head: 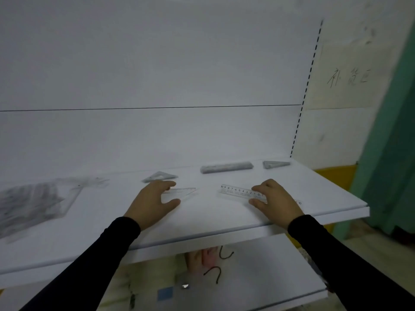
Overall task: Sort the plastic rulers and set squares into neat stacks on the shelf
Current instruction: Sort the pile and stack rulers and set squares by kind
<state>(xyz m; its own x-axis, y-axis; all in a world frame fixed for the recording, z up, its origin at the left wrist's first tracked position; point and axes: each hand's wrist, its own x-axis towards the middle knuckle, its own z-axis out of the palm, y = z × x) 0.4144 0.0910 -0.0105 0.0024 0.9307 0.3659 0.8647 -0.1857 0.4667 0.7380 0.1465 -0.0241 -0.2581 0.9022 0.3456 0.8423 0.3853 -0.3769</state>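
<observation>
The clear ruler (241, 192) is lying flat on the white shelf (224, 221), near the front edge, and it is being gripped at its right end by the right hand (275, 202). The fingers are being curled over the ruler's far edge while the thumb is being pressed at its near edge, so the ruler is being pinched across its width. Its long axis is running left to right, slightly angled, with the printed scale extending leftward from the fingers toward the middle of the shelf.

To the left, a clear set square (182, 193) is being held against the shelf by the left hand (155, 202). The index finger is being laid along the far edge and the thumb is being set at the near edge; the tip of the triangle is pointing right, away from the palm. The two pieces are lying apart, with bare shelf between them.

On the far left, a blurred heap of unsorted plastic pieces (33, 205) is resting on the shelf.

Farther back, three stacks are being built along the rear: a triangle stack (160, 176) just behind the left hand, a ruler stack (226, 167) behind and slightly left of the right hand, and a smaller triangle stack (276, 164) at the right rear corner.

The ruler stack is judged the likely destination; its long axis is lying nearly parallel to the held ruler, so little rotation is being called for, and the right hand is the nearer one.
</observation>
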